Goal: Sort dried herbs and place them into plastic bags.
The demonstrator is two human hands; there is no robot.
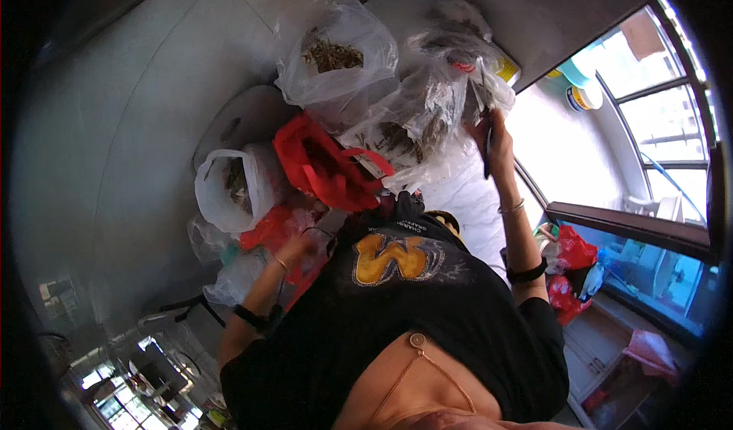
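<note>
My right hand (496, 141) grips a thin dark tool (488, 158), perhaps scissors or a knife. Its narrow end points away from me, beside crumpled clear plastic bags (438, 95) with brown dried plant matter inside. My left hand (300, 248) is blurred and low, next to a red plastic bag (269, 227); whether its fingers hold anything is unclear. Between my hands, a bright red fabric bag (320, 178) gapes open. Behind it, a clear plastic bag (375, 43) contains brown dried stalks (332, 55). A white plastic bag (215, 187) with dried matter stands farther left.
A round grey stool top (229, 118) shows behind the white bag. Windows (670, 104) line the right side, with a white bucket (587, 97) on the ledge. Red and blue plastic bags (572, 247) hang near my right elbow. Grey floor (74, 161) spreads to the left.
</note>
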